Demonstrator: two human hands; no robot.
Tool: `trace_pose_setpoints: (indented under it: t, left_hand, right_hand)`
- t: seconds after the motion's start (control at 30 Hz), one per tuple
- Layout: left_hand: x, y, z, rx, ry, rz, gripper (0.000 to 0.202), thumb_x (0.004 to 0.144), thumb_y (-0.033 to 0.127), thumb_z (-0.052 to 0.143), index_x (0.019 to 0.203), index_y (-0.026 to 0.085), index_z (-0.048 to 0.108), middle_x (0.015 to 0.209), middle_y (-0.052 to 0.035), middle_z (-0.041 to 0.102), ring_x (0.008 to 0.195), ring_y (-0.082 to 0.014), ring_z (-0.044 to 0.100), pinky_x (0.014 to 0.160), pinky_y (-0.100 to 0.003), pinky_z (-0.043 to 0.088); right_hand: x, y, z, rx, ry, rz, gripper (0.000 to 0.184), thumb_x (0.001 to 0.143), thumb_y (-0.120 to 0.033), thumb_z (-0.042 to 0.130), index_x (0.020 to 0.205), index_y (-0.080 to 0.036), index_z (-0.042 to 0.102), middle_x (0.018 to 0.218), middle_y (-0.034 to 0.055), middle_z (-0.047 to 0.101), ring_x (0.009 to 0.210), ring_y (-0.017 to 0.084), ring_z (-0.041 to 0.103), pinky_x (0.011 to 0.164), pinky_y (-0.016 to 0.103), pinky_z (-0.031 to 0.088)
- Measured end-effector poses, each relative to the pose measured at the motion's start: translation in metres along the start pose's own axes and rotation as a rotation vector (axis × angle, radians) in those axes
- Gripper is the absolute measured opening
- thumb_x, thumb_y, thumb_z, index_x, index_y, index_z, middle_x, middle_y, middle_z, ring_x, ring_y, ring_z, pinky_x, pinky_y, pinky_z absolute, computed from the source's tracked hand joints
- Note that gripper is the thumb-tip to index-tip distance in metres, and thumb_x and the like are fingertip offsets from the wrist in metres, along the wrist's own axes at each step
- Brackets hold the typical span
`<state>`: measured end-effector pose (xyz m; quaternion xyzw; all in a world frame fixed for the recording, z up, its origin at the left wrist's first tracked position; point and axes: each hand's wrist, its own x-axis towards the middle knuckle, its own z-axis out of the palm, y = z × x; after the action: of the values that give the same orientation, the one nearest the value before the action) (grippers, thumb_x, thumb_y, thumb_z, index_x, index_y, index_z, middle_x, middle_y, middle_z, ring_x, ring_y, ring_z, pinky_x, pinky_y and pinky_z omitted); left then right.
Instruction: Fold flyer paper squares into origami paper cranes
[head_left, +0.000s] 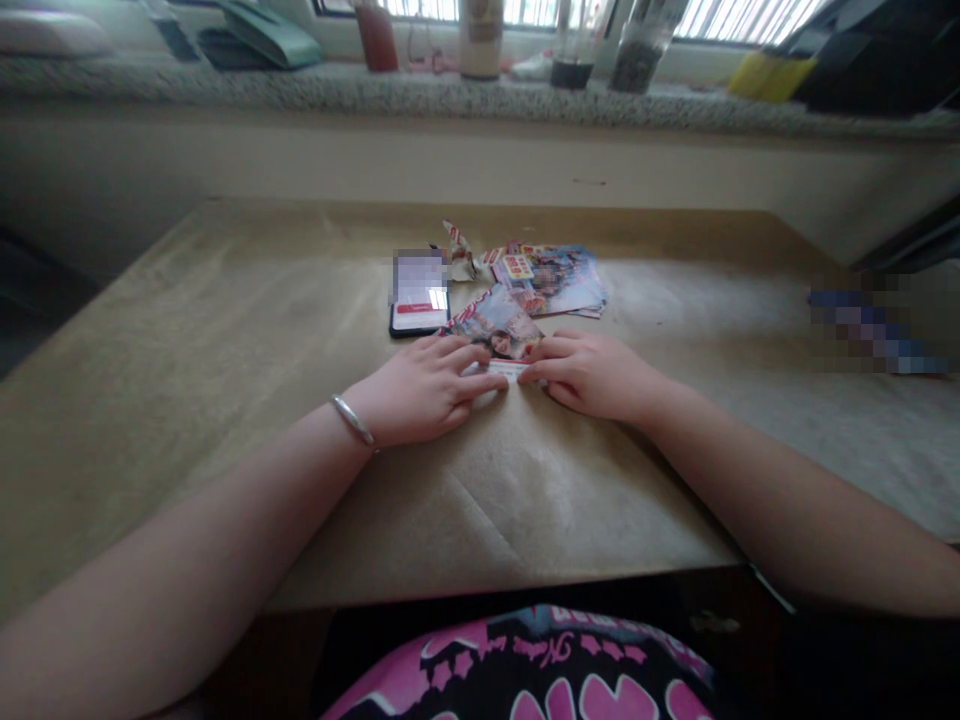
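Note:
A printed colourful sheet of paper (496, 328) lies on the brown paper-covered table (225, 340). My left hand (420, 390), with a silver bangle on its wrist, presses its fingers flat on the sheet's near edge. My right hand (592, 375) presses the same edge from the right, fingers stretched out and touching the paper. The near edge looks folded over, showing white. Both hands meet at the fold.
A phone (420, 295) lies just behind my left hand. A pile of printed sheets (551, 278) and a folded paper piece (459, 243) sit further back. Jars and bottles stand on the stone sill (480, 95). A blurred object (877, 320) lies at the right.

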<state>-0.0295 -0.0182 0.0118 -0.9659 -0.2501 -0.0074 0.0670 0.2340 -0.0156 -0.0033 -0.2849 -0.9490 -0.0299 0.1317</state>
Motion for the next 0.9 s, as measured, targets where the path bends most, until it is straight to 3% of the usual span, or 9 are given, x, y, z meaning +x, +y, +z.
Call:
trace_pose_setpoints:
  t: [0.67, 0.9]
  left_hand:
    - [-0.007, -0.009, -0.007, -0.097, 0.020, 0.036, 0.036, 0.097, 0.026, 0.040, 0.127, 0.028, 0.061, 0.126, -0.0065, 0.062, 0.115, -0.0214, 0.056, 0.100, -0.037, 0.045]
    - [-0.010, -0.013, -0.013, -0.129, -0.018, 0.031, 0.040, 0.091, 0.019, 0.043, 0.123, 0.030, 0.064, 0.126, -0.0029, 0.062, 0.111, -0.0200, 0.058, 0.099, -0.036, 0.047]
  right_hand:
    - [0.000, 0.000, 0.002, 0.018, -0.005, 0.009, 0.028, 0.086, -0.016, 0.051, 0.104, -0.023, 0.072, 0.109, 0.0069, 0.070, 0.097, 0.021, 0.061, 0.082, 0.033, 0.048]
    - [-0.002, 0.000, 0.002, 0.004, 0.013, -0.001, 0.029, 0.086, -0.016, 0.051, 0.104, -0.023, 0.072, 0.105, 0.0059, 0.070, 0.093, 0.020, 0.061, 0.079, 0.031, 0.046]
